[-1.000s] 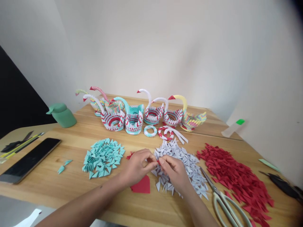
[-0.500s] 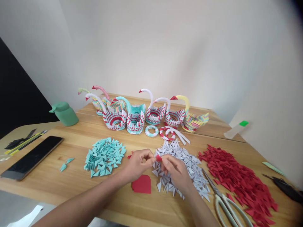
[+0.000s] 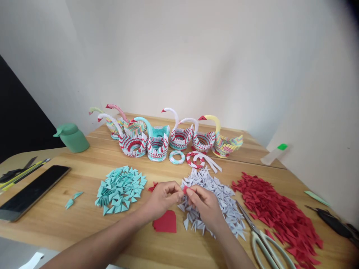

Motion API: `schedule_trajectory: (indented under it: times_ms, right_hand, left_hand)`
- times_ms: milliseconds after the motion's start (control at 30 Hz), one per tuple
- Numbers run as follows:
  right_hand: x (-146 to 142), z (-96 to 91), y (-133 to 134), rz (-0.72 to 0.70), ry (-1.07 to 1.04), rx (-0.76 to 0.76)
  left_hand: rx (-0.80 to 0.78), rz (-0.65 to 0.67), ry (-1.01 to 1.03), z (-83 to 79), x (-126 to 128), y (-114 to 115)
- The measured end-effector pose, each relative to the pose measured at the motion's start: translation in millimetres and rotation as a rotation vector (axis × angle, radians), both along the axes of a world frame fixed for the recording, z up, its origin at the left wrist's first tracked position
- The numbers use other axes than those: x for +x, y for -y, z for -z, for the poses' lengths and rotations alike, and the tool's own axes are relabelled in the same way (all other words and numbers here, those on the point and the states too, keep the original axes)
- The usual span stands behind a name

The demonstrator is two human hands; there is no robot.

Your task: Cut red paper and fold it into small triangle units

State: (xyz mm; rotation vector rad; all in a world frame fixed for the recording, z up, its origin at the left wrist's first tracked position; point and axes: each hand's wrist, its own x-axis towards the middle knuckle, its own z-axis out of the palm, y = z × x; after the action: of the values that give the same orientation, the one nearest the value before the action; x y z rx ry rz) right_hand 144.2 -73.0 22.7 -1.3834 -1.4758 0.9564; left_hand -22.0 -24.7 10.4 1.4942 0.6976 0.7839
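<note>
A small red paper piece (image 3: 185, 190) is pinched between my two hands above the table. My left hand (image 3: 167, 195) has thumb and forefinger closed at its left side. From the right, my right hand (image 3: 204, 203) grips it with thumb and fingers, covering much of it, so its folds cannot be made out. Below my left hand lies a stack of red paper (image 3: 165, 222). Some red folded pieces (image 3: 153, 186) show just behind that hand. Under and behind my right hand spreads a pile of pale lilac folded triangles (image 3: 221, 194).
Teal triangles (image 3: 120, 189) lie left, red triangles (image 3: 277, 213) right, with scissors (image 3: 260, 235) between red and lilac piles. Folded paper swans (image 3: 157, 147) and rings (image 3: 177, 157) stand at the back. A phone (image 3: 33, 190) and a green jug (image 3: 72, 138) are left.
The view has shifted slightly, moving the table contents a little left and down. Less of the red paper piece shows between my fingers now; both hands still hold it.
</note>
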Motion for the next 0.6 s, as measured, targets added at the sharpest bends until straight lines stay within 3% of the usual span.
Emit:
schedule_trajectory:
  times_ms: [400,600]
  right_hand:
    - [-0.4,5.1,-0.7,0.038,-0.017,0.004]
    - [-2.8,4.2,-1.1,0.006,-0.078,-0.029]
  left_hand:
    - [-0.048,-0.048,-0.006,-3.3,2.8,-0.8]
    - [-0.072,0.033,0.104,-0.9,2.7,-0.4]
